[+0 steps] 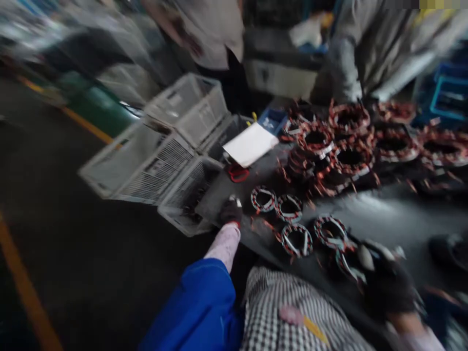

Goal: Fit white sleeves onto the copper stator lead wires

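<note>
My left hand [231, 211], in a dark glove with a blue sleeve behind it, rests at the left edge of the dark worktable [383, 209]; motion blur hides its fingers. My right hand [387, 282], also dark-gloved, is closed over a copper-wound stator ring [347, 261] at the table's near edge. Several more stator rings [296, 239] lie on the table between my two hands. A big heap of larger copper-wound stators [347, 146] fills the far side of the table.
Grey plastic crates [157, 156] are stacked on the floor left of the table. A white sheet [250, 144] and a red loop [238, 173] lie at the table's far left corner. Two other people [369, 53] stand beyond the table. Yellow lines cross the dark floor [54, 219].
</note>
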{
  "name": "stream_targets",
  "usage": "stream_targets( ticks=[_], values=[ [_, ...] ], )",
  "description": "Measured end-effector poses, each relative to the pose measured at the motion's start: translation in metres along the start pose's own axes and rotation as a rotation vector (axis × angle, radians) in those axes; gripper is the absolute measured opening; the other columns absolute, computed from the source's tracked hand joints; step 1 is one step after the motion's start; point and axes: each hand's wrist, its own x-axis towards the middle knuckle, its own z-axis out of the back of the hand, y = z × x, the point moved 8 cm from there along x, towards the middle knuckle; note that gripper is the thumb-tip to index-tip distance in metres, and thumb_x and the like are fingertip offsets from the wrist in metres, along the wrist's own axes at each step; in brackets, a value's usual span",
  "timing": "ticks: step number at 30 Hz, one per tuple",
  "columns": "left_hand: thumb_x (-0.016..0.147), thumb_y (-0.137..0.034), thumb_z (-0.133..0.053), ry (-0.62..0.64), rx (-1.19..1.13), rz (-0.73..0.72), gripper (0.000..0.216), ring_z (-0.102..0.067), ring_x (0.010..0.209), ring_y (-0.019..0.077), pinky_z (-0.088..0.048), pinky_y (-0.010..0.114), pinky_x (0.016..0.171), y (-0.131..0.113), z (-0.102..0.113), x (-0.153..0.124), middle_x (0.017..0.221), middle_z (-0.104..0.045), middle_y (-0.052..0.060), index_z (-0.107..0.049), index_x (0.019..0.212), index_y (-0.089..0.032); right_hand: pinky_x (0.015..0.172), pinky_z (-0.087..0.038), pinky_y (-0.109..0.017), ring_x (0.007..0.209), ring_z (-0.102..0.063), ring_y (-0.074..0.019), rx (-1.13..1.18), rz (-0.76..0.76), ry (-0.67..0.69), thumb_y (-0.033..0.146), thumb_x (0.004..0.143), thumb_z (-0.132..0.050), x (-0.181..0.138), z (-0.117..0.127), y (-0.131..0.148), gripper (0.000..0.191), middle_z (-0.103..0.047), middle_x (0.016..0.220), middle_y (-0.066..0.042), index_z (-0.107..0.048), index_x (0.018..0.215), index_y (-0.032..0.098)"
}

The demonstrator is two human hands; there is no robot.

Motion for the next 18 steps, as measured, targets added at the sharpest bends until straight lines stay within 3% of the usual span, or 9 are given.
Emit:
stream_targets(
  ticks=[3, 7, 14, 18],
  values=[
    [0.116, -0.043, -0.018, 0.003, 0.072, 0.000, 0.058, -0.072, 0.124, 0.0380, -0.056, 0.049, 0.098, -0.003, -0.021, 0.008, 0.133, -0.069, 0.026, -0.050, 0.154, -0.013, 0.088, -0.064, -0.044, 0.098, -0.080, -0.0308, 0.021, -0.147, -0.051, 0.057, 0.097, -0.055, -0.010, 0.004, -0.017, 0.042, -0.082, 0.106, -0.014, -0.076, 0.115, 0.026],
    [0.115, -0.044, -0.034, -0.100, 0.008, 0.023, 0.051, -0.075, 0.118, 0.0367, -0.059, 0.049, 0.098, 0.000, -0.036, 0.019, 0.134, -0.074, 0.021, -0.051, 0.155, -0.018, 0.083, -0.062, -0.038, 0.091, -0.079, -0.0270, -0.026, -0.107, -0.024, 0.054, 0.097, -0.055, -0.003, -0.009, -0.021, 0.048, -0.084, 0.102, -0.016, -0.078, 0.116, 0.017],
    [0.113, -0.042, -0.038, -0.166, -0.056, 0.018, 0.052, -0.074, 0.120, 0.0349, -0.058, 0.049, 0.103, 0.002, -0.031, 0.018, 0.137, -0.073, 0.022, -0.056, 0.153, -0.016, 0.081, -0.053, -0.034, 0.098, -0.076, -0.0283, -0.437, -0.001, 0.388, 0.037, 0.104, -0.051, 0.017, -0.067, -0.021, 0.047, -0.080, 0.120, -0.019, -0.071, 0.140, 0.014],
    [0.113, -0.044, -0.035, -0.133, -0.033, 0.043, 0.055, -0.074, 0.118, 0.0366, -0.059, 0.050, 0.099, 0.002, -0.032, 0.018, 0.135, -0.073, 0.024, -0.055, 0.154, -0.015, 0.072, -0.041, -0.031, 0.090, -0.074, -0.0259, -0.649, 0.012, 0.575, 0.041, 0.111, -0.044, 0.028, -0.086, -0.009, 0.046, -0.081, 0.111, -0.016, -0.068, 0.144, 0.019]
  ],
)
